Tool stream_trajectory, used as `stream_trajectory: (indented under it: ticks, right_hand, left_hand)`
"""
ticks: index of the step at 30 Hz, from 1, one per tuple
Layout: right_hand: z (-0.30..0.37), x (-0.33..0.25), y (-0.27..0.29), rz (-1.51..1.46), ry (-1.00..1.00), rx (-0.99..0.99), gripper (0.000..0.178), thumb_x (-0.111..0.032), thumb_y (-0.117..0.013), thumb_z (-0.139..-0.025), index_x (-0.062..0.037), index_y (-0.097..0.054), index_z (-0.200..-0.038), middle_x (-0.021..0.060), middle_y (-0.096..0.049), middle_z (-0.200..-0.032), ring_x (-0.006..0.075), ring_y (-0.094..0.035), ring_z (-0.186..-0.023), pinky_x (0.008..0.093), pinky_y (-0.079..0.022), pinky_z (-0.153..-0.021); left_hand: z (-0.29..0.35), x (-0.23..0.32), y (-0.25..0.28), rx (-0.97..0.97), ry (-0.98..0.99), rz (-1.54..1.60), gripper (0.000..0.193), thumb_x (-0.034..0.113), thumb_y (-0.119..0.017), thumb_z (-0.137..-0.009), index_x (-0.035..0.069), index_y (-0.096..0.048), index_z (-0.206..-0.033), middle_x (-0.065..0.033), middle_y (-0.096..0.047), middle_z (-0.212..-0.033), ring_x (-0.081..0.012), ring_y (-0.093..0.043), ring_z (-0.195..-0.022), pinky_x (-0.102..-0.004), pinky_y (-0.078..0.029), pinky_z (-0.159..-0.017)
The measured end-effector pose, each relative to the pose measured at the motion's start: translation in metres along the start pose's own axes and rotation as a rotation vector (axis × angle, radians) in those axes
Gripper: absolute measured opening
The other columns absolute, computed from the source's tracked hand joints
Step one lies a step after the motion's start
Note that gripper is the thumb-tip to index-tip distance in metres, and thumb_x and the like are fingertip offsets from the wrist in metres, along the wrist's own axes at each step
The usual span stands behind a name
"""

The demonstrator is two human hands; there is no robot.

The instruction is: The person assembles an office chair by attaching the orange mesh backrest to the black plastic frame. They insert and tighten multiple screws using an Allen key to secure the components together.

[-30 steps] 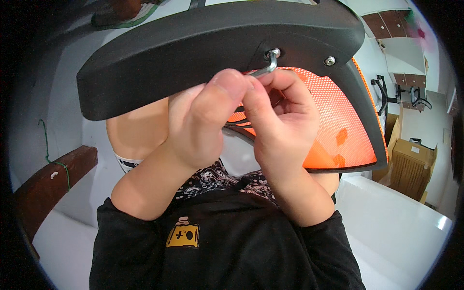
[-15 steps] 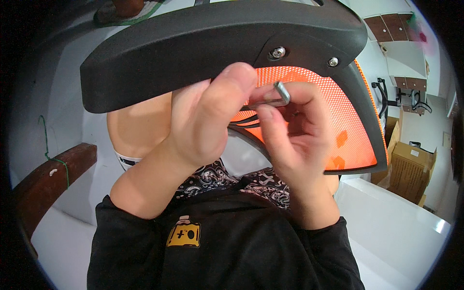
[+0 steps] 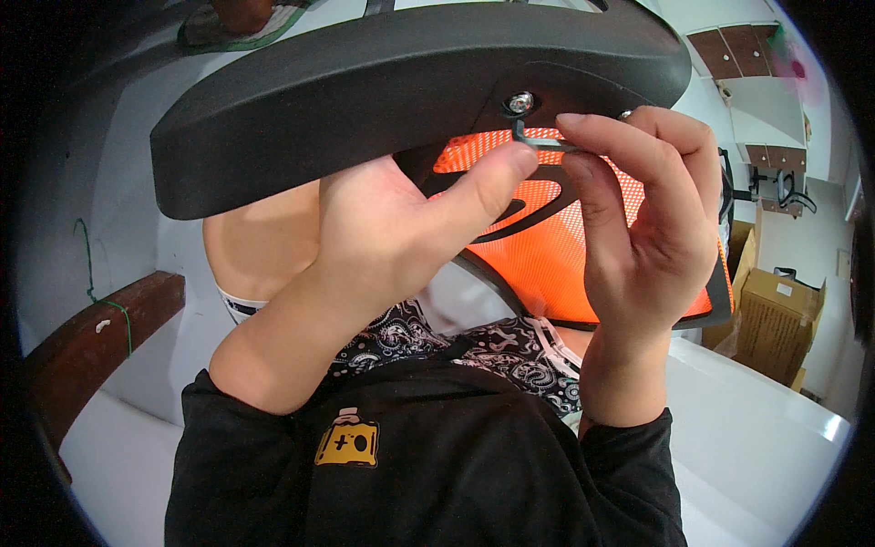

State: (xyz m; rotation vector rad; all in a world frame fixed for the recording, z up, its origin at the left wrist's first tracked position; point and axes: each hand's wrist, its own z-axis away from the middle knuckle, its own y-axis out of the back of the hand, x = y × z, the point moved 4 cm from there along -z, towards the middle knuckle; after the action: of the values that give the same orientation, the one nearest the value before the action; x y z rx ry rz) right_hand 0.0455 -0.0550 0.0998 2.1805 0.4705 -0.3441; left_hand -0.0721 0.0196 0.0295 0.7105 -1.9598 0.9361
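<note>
My right hand [image 3: 643, 191] pinches an L-shaped hex key [image 3: 545, 143] between thumb and fingers. The short end of the key points up, just below a silver bolt [image 3: 520, 103] recessed in a black plastic chair armrest [image 3: 337, 114]; I cannot tell whether it touches. A second bolt [image 3: 625, 115] is mostly covered by my right fingers. My left hand [image 3: 392, 223] grips the armrest's lower edge, its fingers hidden behind it and its thumb stretched toward the key. Below the armrest is the orange mesh backrest [image 3: 561, 264] in its black frame.
Wooden furniture with a curved brown arm [image 3: 109, 319] and a green string stands at the left. On the right lie a white glossy surface [image 3: 756, 401] and cardboard boxes [image 3: 775, 324]. Brown-and-white cabinets [image 3: 747, 55] are farther back.
My right hand has moved right and up, bringing the hex key from beside my left thumb to just under the bolt. My left thumb has swung outward to the right.
</note>
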Motion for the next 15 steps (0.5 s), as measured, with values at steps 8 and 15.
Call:
stream_trajectory:
  ticks: [8, 15]
  right_hand:
    - [-0.0055, -0.0005, 0.0041, 0.01, 0.025, -0.021, 0.027, 0.01, -0.072, -0.068, -0.0005, -0.071, -0.093, 0.004, -0.051, -0.088, 0.0134, -0.05, -0.081, 0.0223, -0.041, -0.071]
    - [-0.0067, 0.002, 0.0049, -0.016, 0.056, 0.016, 0.026, 0.009, -0.072, -0.068, -0.0014, -0.071, -0.093, 0.0032, -0.051, -0.086, 0.0128, -0.049, -0.079, 0.022, -0.04, -0.069]
  left_hand:
    - [0.0013, 0.0019, -0.0017, 0.001, 0.032, -0.014, 0.025, 0.002, -0.07, -0.081, 0.0, -0.065, -0.106, -0.0133, -0.066, -0.102, -0.0203, -0.065, -0.09, -0.0297, -0.052, -0.082]
    - [0.0001, 0.0045, -0.0009, -0.056, -0.181, -0.443, 0.028, 0.004, -0.068, -0.081, 0.006, -0.067, -0.109, -0.0147, -0.067, -0.101, -0.0232, -0.068, -0.089, -0.0284, -0.055, -0.077]
